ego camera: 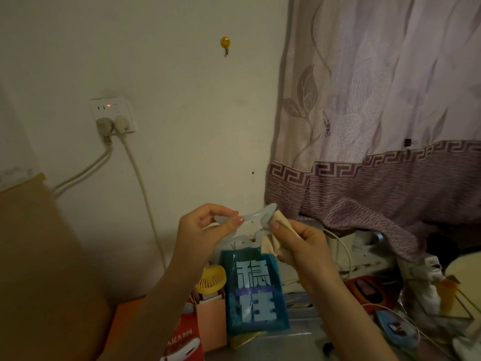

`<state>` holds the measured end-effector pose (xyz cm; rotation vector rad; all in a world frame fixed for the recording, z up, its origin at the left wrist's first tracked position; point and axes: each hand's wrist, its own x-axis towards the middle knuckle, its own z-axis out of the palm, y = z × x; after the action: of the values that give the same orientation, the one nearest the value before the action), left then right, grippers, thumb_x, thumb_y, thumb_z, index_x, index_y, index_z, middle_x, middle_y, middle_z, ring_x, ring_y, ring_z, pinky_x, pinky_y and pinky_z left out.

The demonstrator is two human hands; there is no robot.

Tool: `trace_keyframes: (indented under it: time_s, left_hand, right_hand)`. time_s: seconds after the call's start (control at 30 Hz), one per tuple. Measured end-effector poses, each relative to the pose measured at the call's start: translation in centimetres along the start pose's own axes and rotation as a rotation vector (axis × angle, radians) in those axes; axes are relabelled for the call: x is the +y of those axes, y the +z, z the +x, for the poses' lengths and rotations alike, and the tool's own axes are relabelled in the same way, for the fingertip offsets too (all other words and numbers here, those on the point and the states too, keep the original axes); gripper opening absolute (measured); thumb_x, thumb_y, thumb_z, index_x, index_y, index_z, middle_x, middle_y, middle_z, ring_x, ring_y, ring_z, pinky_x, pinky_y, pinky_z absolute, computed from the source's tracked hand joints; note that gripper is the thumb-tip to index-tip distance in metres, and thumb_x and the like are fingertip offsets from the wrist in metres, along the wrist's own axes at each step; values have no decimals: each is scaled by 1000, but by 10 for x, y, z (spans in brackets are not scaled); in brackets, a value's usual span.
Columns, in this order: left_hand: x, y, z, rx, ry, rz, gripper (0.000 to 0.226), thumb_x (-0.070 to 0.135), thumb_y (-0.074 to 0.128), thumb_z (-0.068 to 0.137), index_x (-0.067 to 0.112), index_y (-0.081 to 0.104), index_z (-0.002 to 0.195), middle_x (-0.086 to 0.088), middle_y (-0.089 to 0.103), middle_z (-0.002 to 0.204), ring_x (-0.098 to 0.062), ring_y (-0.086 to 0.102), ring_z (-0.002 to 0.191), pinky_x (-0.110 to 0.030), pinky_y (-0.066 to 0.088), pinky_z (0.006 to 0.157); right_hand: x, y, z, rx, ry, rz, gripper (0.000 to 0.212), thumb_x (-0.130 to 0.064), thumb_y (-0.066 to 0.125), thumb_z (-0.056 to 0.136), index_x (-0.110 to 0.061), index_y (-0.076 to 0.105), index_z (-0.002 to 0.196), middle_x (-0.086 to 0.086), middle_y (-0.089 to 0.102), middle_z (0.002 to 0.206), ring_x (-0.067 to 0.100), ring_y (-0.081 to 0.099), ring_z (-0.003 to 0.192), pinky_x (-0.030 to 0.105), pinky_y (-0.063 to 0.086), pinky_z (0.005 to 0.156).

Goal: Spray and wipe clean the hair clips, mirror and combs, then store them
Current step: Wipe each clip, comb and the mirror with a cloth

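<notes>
Left hand (pixel 208 230) pinched pale hair clip (pixel 256 217) at one end, right hand (pixel 302 246) gripped beige cloth (pixel 279 237) against clip's other end

clip: the hair clip (pixel 256 217) pinched in my left hand (pixel 205 230) is pale translucent plastic, smooth w/ slight gloss
cloth: the wipe cloth (pixel 279 231) in my right hand (pixel 302 246) is beige fabric, matt, soft, creased
pouch: the blue bag (pixel 256 290) is glossy plastic film w/ shiny reflections
curtain: the curtain (pixel 377 113) is woven cloth, faint sheen, patterned texture
fan: the yellow mini fan (pixel 211 278) is matt plastic
wall: the wall (pixel 169 113) is painted, matt, a bit scuffed
box: the cardboard box (pixel 33 256) is brown, matt paper
</notes>
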<state>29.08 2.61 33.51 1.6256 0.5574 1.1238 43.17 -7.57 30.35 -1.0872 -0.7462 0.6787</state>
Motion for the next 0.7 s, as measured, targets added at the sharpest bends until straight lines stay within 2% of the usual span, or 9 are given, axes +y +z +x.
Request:
trace_keyframes:
  time_s: [0.13, 0.23, 0.3, 0.37, 0.47, 0.57, 0.7]
  left_hand:
    - [-5, -2, 0, -2, -16, 20, 10, 10, 76, 73, 13, 72, 82, 0, 74, 86, -12, 69, 79, -15, 51, 63]
    - [-8, -7, 0, 0, -39, 13, 12, 11, 75, 74, 13, 73, 86, -2, 75, 88, -15, 70, 83, -16, 52, 64]
    - [-9, -10, 0, -1, -45, 19, 12, 11, 75, 73, 13, 73, 85, -2, 75, 87, -15, 70, 81, -18, 53, 64]
    - [-8, -10, -1, -19, -56, 24, 12, 10, 76, 72, 12, 73, 83, -2, 75, 85, -15, 70, 78, -19, 54, 63]
    - [-7, -5, -5, -65, -66, -15, 20, 15, 76, 63, 9, 73, 81, -6, 75, 81, -19, 71, 74, -21, 56, 61]
    - [-7, 1, -8, -92, -62, -22, 21, 16, 76, 62, 8, 73, 81, -7, 74, 81, -21, 71, 74, -25, 57, 63]
    - [-10, 0, -9, -120, -62, -25, 15, 5, 76, 68, 6, 73, 82, -7, 74, 82, -18, 71, 74, -23, 57, 62]
  right_hand:
    - [1, -4, -1, 23, 58, 79, 40, -27, 67, 74, 7, 68, 94, 24, 69, 87, 25, 64, 69, 29, 55, 60]
    - [-3, -9, -1, 56, 80, 104, 22, -24, 64, 79, -3, 70, 84, 10, 69, 71, 15, 64, 60, 22, 52, 51]
    - [-6, -14, 0, 95, 83, 90, 16, -23, 61, 86, -9, 69, 84, 2, 68, 65, 10, 62, 55, 18, 47, 46]
    - [-9, -18, 2, 107, 71, 46, 20, -27, 60, 87, -10, 69, 87, 3, 66, 69, 14, 60, 61, 20, 47, 49]
    - [-10, -16, 2, 54, 48, -23, 20, -31, 59, 87, -15, 69, 80, 4, 63, 69, 12, 57, 59, 23, 46, 51]
    - [-8, -8, 1, -47, 0, 7, 17, -22, 62, 84, -7, 70, 85, 6, 66, 67, 10, 60, 56, 18, 48, 50]
    - [0, -8, 2, -40, -10, 20, 30, -26, 68, 72, 1, 70, 85, 18, 63, 76, 23, 60, 68, 30, 52, 64]
